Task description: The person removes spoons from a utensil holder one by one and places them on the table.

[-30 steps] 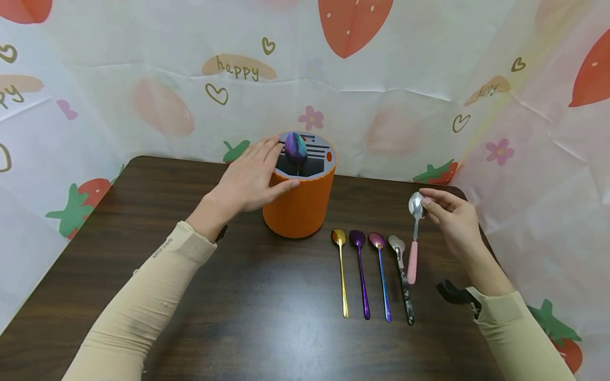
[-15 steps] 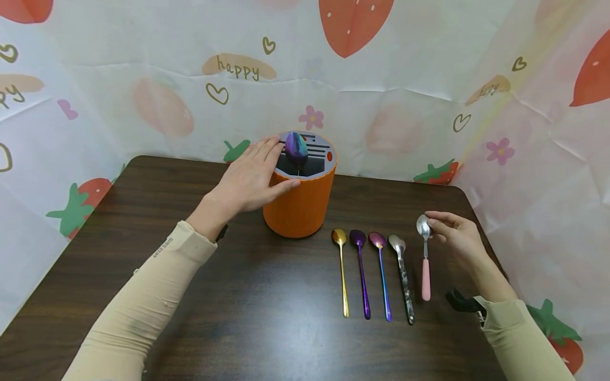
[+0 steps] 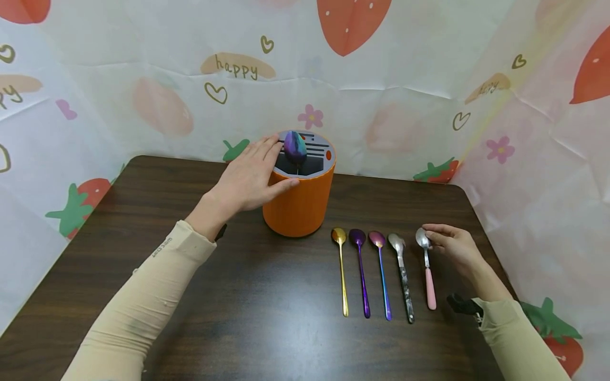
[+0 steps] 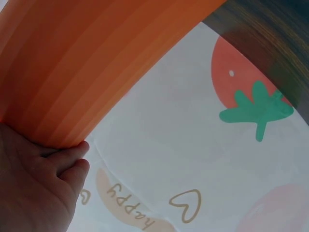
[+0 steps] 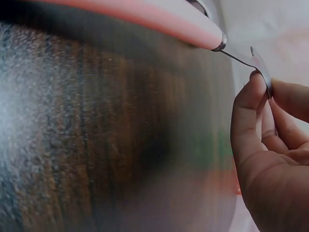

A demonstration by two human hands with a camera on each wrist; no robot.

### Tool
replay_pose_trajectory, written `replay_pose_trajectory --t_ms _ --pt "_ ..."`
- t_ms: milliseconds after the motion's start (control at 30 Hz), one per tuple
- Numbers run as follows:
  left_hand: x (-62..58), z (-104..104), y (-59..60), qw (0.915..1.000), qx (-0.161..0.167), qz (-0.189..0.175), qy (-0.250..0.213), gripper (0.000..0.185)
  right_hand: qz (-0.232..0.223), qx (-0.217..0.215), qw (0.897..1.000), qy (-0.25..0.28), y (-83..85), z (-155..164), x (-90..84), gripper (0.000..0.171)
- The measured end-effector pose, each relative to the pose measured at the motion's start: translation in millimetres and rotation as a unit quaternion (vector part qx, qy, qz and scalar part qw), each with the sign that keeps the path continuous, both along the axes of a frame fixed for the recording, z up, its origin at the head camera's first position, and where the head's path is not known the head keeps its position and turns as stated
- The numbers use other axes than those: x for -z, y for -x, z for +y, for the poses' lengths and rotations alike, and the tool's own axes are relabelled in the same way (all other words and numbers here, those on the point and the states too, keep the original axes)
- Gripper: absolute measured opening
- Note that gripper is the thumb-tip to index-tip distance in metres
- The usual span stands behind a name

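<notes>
My right hand [image 3: 455, 248] pinches the bowl of a spoon [image 3: 430, 288] with a pink handle, at the right end of a row of spoons. In the right wrist view, thumb and finger grip the metal bowl's edge, and the pink handle [image 5: 159, 17] points away over the table. My left hand [image 3: 248, 177] rests on the rim of an orange cylindrical holder [image 3: 300, 209], its fingers extended over the grey top. From the holder's slotted top sticks up a spoon bowl [image 3: 295, 147] in purple and blue. The left wrist view shows fingertips against the orange wall [image 4: 72, 72].
Left of the pink-handled spoon lie a gold spoon [image 3: 342, 275], a purple spoon [image 3: 361, 270], a pink-and-blue spoon [image 3: 382, 272] and a spoon with a black mottled handle [image 3: 404, 283]. A strawberry-print cloth [image 3: 362, 95] hangs behind the dark wooden table [image 3: 229, 317].
My right hand has moved the pink-handled spoon toward me and slightly right, away from the mottled-handled spoon and into the row. The left hand stays on the holder.
</notes>
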State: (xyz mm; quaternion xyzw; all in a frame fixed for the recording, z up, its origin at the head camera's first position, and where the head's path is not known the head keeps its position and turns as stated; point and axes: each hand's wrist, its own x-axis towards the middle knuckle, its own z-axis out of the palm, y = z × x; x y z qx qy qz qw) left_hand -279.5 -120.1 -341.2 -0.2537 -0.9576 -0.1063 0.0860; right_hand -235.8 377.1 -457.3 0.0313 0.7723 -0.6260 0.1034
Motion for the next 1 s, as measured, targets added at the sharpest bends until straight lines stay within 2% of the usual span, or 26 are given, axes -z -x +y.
replay_pose_trajectory --t_ms 267,500,1000 --pt "0.4 -0.7 -0.2 1.0 -0.001 -0.004 -0.004 0.101 0.005 -0.009 0.999 -0.052 5.2 -4.7 10.3 0.046" --pt "0.7 -0.2 -0.5 1.0 0.0 -0.001 -0.005 0.101 0.024 -0.026 0.991 -0.127 7.7 -10.6 15.1 0.043" --pt "1.0 -0.7 0.9 1.0 -0.001 -0.001 -0.002 0.101 0.04 -0.027 0.973 -0.224 6.2 -15.3 13.4 0.038"
